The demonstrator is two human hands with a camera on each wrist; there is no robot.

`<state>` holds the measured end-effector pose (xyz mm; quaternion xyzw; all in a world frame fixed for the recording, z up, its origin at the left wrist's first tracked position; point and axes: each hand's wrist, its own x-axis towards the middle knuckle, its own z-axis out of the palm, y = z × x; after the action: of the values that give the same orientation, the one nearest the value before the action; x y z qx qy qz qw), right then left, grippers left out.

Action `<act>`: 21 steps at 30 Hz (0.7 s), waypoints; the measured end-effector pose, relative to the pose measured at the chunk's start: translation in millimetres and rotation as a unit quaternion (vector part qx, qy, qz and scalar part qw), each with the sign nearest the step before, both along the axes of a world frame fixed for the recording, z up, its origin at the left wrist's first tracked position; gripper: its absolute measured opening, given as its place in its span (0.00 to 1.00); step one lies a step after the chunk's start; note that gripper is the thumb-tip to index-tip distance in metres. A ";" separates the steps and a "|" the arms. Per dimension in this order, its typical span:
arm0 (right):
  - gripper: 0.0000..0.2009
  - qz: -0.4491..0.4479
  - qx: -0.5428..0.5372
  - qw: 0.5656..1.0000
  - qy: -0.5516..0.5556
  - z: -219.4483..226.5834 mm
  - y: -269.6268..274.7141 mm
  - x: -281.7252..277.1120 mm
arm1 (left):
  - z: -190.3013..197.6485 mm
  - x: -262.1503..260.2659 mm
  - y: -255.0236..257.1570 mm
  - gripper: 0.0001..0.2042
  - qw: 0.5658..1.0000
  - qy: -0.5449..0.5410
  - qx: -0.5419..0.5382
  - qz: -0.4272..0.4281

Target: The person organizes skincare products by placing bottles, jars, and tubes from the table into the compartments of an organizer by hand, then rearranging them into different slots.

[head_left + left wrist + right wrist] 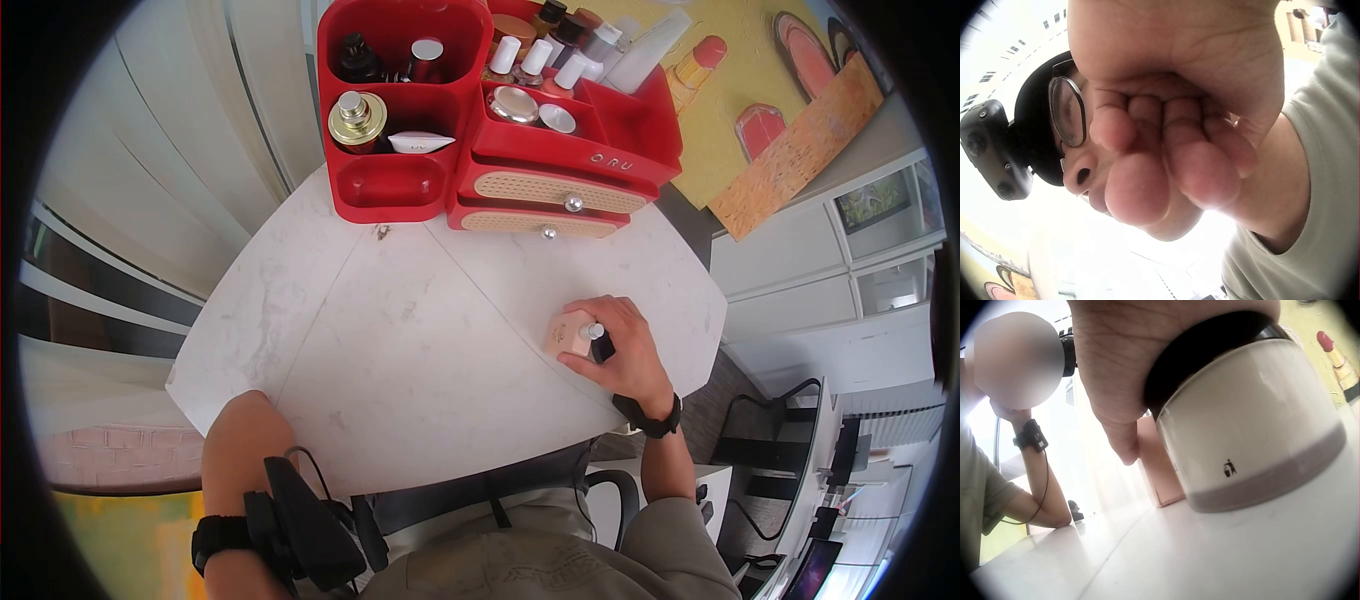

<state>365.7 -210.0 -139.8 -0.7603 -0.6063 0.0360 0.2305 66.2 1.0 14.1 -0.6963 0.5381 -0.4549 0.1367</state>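
My right hand (625,345) curves round a peach-pink square bottle (566,335) with a silver top (592,331), at the right of the white tabletop. Under the palm, the right wrist view brings up a white jar (1247,425) with a black lid (1194,359), a small bin mark on its side. Behind the jar the thumb lies against the pink bottle (1165,469). My left hand (1175,122) is raised beside the chin, fingers loosely curled with nothing in them. It is hidden in the head view, where the forearm (245,440) leans on the table.
A red organizer (395,205) with two drawers (540,190) stands at the back of the white table (400,340). Bottles, nail polishes (535,60) and a gold-topped bottle (357,122) fill it. Curtains (180,120) hang at left; a yellow picture (740,80) stands at back right.
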 end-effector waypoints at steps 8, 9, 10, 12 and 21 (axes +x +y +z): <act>0.28 0.000 -0.001 1.000 0.002 2.0 0.4 -1.1 | 2.6 2.9 1.9 0.20 0.998 -0.020 0.053 -0.023; 0.28 -0.001 -0.001 1.000 0.003 2.1 0.3 -1.2 | 0.9 2.5 0.9 0.20 0.999 -0.005 0.024 -0.021; 0.28 -0.001 -0.001 1.000 0.003 1.8 0.3 -1.0 | 0.9 3.6 0.5 0.20 1.000 0.010 -0.005 -0.019; 0.28 0.004 0.003 1.000 -0.003 0.8 0.3 -0.4 | 5.0 6.4 2.1 0.20 0.999 -0.038 0.018 -0.010; 0.27 0.007 -0.002 1.000 0.000 2.2 0.9 -0.6 | -14.0 -13.5 -8.9 0.20 0.999 -0.036 -0.019 0.014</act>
<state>365.1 -209.1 -137.6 -0.7566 -0.6113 0.0388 0.2289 52.7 -7.9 0.1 -0.6894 0.5146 -0.4877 0.1487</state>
